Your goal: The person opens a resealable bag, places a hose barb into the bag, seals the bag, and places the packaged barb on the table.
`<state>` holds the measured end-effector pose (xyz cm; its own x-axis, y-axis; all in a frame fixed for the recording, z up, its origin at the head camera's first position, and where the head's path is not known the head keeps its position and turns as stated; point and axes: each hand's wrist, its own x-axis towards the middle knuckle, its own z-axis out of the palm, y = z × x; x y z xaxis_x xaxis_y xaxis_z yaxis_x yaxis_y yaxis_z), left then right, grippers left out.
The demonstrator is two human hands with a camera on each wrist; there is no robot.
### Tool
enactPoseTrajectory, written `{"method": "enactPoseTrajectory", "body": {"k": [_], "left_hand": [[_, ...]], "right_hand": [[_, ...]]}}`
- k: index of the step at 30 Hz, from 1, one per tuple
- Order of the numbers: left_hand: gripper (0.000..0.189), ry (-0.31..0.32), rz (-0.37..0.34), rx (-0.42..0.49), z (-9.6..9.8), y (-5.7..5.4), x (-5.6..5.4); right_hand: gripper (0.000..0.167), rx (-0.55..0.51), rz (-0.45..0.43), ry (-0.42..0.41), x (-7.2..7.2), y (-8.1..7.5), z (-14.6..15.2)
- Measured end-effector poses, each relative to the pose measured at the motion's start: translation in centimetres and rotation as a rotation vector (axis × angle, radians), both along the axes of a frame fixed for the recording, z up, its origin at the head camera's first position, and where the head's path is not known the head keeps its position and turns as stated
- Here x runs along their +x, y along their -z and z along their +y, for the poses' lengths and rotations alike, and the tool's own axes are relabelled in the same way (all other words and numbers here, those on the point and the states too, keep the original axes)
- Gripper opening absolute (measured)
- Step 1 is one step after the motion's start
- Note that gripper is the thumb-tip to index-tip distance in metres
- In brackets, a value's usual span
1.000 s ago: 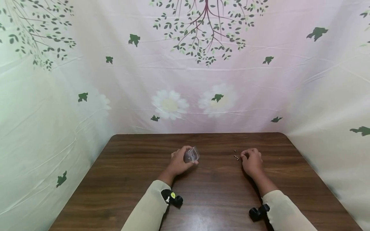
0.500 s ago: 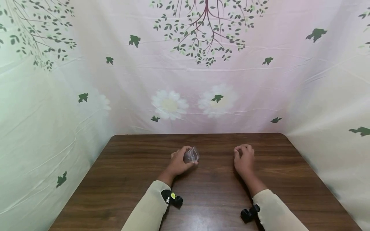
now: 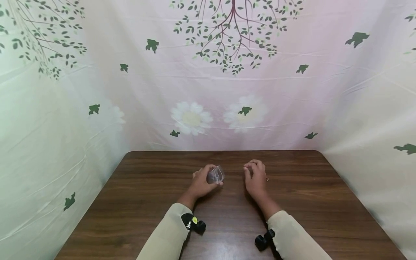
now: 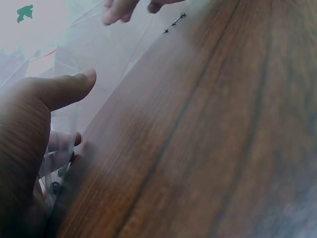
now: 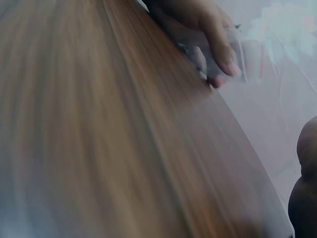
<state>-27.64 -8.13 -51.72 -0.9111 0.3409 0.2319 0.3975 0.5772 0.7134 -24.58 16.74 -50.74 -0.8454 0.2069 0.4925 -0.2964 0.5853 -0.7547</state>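
My left hand point(image 3: 200, 182) holds a clear plastic cup point(image 3: 217, 175), thumb on the near side and fingers on the far side. Small dark pieces point(image 4: 55, 187) show low in the cup in the left wrist view. To the right of the cup, my right hand point(image 3: 255, 178) is over the table, its thumb and fingertips drawn together in a pinch. Whatever sits between them is tiny and mostly hidden. Just beyond the right hand lie several small metal screws point(image 4: 178, 19); in the head view the hand covers most of them, leaving one brassy bit point(image 3: 267, 179) showing.
The brown wood-grain table point(image 3: 146, 216) has rounded far corners. Behind it and at both sides hangs a pale cloth point(image 3: 214, 90) printed with branches, birds and daisies. A black wrist camera point(image 3: 199, 225) is strapped over the left sleeve, another point(image 3: 264, 240) over the right.
My right hand has moved left across the table, from the right side of the screws towards the cup, passing in front of them. The left hand and cup have stayed put.
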Motion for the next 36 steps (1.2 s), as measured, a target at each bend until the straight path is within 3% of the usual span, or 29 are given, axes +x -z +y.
{"method": "enactPoseTrajectory", "body": {"k": [6,20,32,36], "left_hand": [[0.073,0.001,0.018,-0.01,0.0,0.1,-0.2],[0.073,-0.003,0.005,-0.018,-0.1,0.0,-0.2],[0.073,-0.005,-0.004,-0.021,-0.2,0.1,-0.2],[0.074,-0.003,-0.003,-0.034,-0.1,0.0,0.0]], "right_hand": [[0.005,0.0,0.093,-0.065,-0.4,0.2,-2.4],[0.005,0.02,0.144,-0.182,-0.6,0.1,-6.1],[0.008,0.027,0.05,-0.25,-0.2,0.2,-6.2],[0.007,0.028,0.071,-0.24,-0.1,0.3,-6.0]]}}
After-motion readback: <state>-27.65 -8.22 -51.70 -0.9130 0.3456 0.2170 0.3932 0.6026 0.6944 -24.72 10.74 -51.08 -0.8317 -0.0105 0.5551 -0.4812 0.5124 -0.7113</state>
